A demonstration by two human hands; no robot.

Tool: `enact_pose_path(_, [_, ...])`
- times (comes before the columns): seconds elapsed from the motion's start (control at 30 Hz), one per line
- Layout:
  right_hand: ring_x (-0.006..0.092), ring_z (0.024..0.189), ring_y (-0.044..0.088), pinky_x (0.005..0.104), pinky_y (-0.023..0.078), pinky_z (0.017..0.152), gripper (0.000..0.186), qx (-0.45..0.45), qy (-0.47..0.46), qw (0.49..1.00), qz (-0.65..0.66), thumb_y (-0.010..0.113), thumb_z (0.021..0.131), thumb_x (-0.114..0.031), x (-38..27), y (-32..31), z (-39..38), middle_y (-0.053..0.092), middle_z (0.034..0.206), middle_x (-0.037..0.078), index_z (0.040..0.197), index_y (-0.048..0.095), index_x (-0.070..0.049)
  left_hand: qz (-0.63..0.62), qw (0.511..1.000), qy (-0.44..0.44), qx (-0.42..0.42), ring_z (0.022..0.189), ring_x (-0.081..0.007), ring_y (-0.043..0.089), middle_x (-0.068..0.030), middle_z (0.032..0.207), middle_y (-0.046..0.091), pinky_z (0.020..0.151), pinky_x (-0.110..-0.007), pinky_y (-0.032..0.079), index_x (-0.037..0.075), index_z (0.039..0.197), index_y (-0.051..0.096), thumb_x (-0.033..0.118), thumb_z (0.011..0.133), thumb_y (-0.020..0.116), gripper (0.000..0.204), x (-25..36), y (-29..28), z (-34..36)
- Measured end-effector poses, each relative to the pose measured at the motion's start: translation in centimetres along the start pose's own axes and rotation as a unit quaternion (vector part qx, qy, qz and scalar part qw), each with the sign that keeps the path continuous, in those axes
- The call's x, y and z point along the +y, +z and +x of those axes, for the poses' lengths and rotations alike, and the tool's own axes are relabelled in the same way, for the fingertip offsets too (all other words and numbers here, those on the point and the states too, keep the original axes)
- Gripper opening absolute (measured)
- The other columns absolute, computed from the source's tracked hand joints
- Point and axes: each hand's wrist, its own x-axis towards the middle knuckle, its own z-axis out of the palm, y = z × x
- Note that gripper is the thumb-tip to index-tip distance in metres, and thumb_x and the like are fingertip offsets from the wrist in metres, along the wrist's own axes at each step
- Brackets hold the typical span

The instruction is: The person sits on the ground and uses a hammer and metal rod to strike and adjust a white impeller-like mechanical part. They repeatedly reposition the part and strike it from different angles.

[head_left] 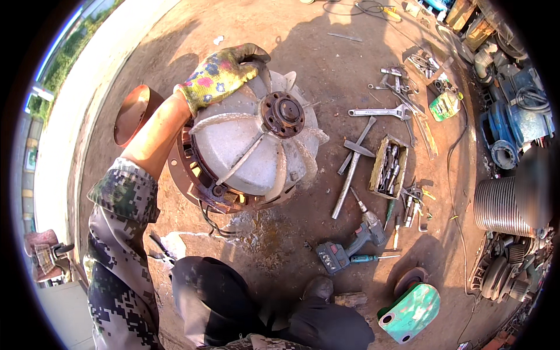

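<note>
My left hand (224,76), in a yellow flowered work glove, reaches over the far left of a grey domed metal housing (233,154) with curved fins. Its fingers are curled round one of the raised fins at the far edge. A rusty round hub (283,114) with bolt holes sits in the middle of the dome. Under the near left side shows a brown rusty flange (185,185), with dark cables (213,226) coming out below it. My right hand is out of view.
A hammer (353,169), an adjustable wrench (379,112), a box of sockets (379,181) and a cordless drill (353,245) lie to the right. A rusty open cylinder (137,115) stands left; a green metal part (411,315) lies near right. Blue machinery (513,116) lines the right edge.
</note>
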Motion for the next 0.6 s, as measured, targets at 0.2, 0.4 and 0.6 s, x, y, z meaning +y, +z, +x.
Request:
enact_pose_path(0.2, [0.0408,0.091,0.071,0.0493,0.056,0.080,0.039,-0.067,-0.081,0.994,-0.014,0.072,0.088,-0.037,-1.8,-1.3,0.6,0.074,0.095,0.019,0.116,0.070,-0.009,0.059,0.997,0.004,0.047,0.110,-0.0231,0.069,-0.0131,0.117,0.073,0.097,-0.037,0.053,0.005,0.127,0.069,0.020,0.103,0.061,0.030,4.1,-2.6,-5.1])
enact_pose_path(0.4, [0.0411,0.093,0.071,0.0486,0.056,0.083,0.037,-0.126,-0.138,0.981,-0.050,0.069,0.091,-0.039,0.8,-7.5,1.1,0.075,0.097,0.020,0.113,0.073,-0.008,-0.043,0.994,-0.016,0.100,0.106,-0.0288,0.071,-0.0160,0.116,0.073,0.093,-0.038,0.055,0.003,0.122,0.071,0.011,0.097,0.066,0.026,5.7,1.4,-8.0])
enact_pose_path(0.6, [0.0414,0.095,0.071,0.0479,0.056,0.086,0.038,-0.100,-0.343,0.932,-0.054,0.066,0.094,-0.040,-6.2,-15.6,1.5,0.075,0.099,0.020,0.109,0.076,-0.007,-0.048,0.988,0.019,0.145,0.110,-0.0301,0.070,-0.0131,0.119,0.073,0.096,-0.039,0.055,0.003,0.119,0.072,0.008,0.096,0.068,0.024,5.5,4.1,-9.2])
